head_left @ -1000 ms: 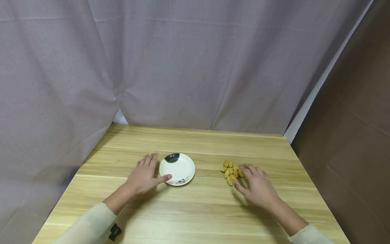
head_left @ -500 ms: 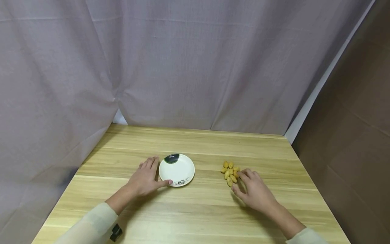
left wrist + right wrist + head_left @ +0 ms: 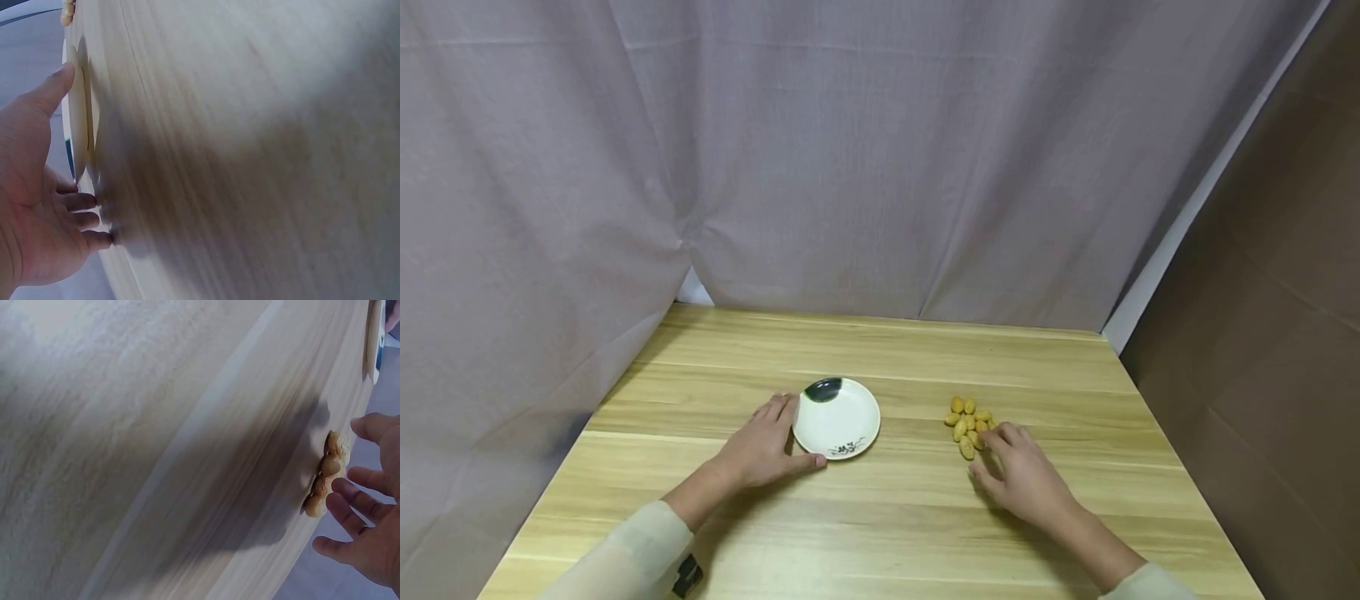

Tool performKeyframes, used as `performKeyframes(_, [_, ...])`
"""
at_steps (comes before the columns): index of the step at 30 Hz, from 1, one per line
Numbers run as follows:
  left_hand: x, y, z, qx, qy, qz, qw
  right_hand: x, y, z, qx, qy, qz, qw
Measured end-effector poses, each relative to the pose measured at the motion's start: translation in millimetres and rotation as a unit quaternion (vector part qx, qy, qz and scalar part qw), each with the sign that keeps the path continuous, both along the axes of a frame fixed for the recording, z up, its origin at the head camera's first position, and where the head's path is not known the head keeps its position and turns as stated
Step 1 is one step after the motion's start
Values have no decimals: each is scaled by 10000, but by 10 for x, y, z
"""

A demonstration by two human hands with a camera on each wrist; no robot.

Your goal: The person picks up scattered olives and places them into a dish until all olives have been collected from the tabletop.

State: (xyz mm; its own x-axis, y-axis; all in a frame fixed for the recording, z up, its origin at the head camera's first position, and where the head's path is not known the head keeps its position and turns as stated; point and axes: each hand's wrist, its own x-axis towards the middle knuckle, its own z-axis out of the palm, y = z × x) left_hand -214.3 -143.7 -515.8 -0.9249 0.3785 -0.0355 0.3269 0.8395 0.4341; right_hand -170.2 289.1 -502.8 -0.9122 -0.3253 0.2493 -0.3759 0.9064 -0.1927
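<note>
A small round white plate [image 3: 837, 425], with a dark patch and a floral print on its rim, lies left of the table's middle. My left hand [image 3: 765, 443] rests at its left side; in the left wrist view the thumb [image 3: 57, 87] touches the rim and the other fingers are extended. To the right is a cluster of several small oval yellow pieces [image 3: 960, 427], resembling dates, whose exact kind I cannot tell. My right hand [image 3: 1022, 471] hovers at the cluster's right edge, thumb and fingers apart; the right wrist view shows the pieces [image 3: 331, 464] close to the spread fingers, with nothing held.
The wooden table [image 3: 887, 533] carries the plate and the yellow pieces. Behind it hangs a grey curtain [image 3: 880, 167], which also drapes over the left side. A brown panel [image 3: 1262, 375] stands along the right. A small black object [image 3: 687, 575] sits by the left sleeve.
My left thumb has gone from over the plate to its near rim, and the left fingers have drawn in against its side. My right hand has shifted slightly toward me. The plate stays put.
</note>
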Motion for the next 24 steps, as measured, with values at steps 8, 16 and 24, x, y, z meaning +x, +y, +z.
performKeyframes(8, [1, -3, -29, 113, -55, 25, 9999, -41, -94, -36, 177, 118, -101, 9997])
performKeyframes(16, [11, -3, -36, 152, -158, 123, 9997, -92, -177, -95, 181, 143, -447, 9987])
performKeyframes(24, [-16, 9, -49, 225, -231, 141, 9994, -130, -232, -113, 200, 216, -633, 9976])
